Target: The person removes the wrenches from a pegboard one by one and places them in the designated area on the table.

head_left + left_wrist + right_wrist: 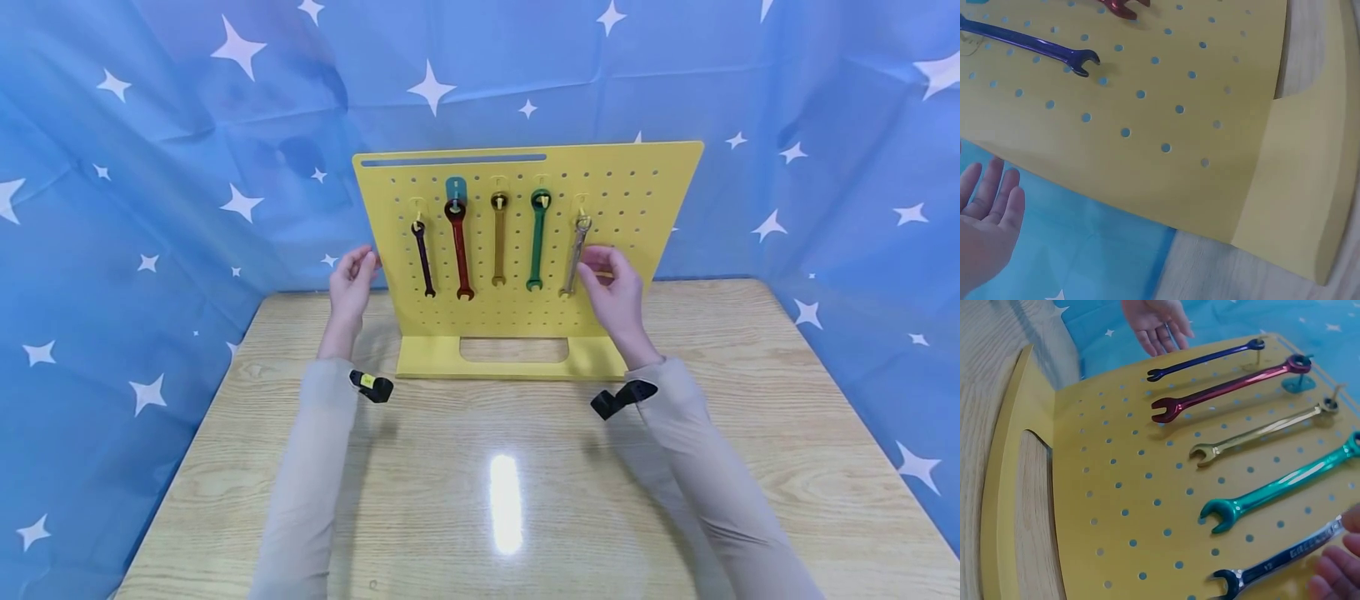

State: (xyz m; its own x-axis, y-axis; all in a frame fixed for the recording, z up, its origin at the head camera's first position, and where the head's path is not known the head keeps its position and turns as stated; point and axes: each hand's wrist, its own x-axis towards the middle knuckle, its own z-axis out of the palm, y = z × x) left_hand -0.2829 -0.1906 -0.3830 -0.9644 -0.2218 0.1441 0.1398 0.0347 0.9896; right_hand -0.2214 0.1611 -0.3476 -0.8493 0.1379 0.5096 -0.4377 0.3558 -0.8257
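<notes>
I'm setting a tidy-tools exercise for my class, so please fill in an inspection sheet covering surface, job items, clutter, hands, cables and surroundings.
Surface: wood-grain table, with a bright reflection near the middle.
Job items: yellow pegboard standing on the table; five wrenches hanging in a row, left to right purple wrench, red wrench, gold wrench, green wrench, silver wrench.
Clutter: nothing seen.
Left hand: fingers relaxed, by the board's left edge.
Right hand: at the silver wrench; whether it grips cannot be told.
Cables: nothing seen.
Surroundings: blue cloth with white stars behind and beside the table.
</notes>
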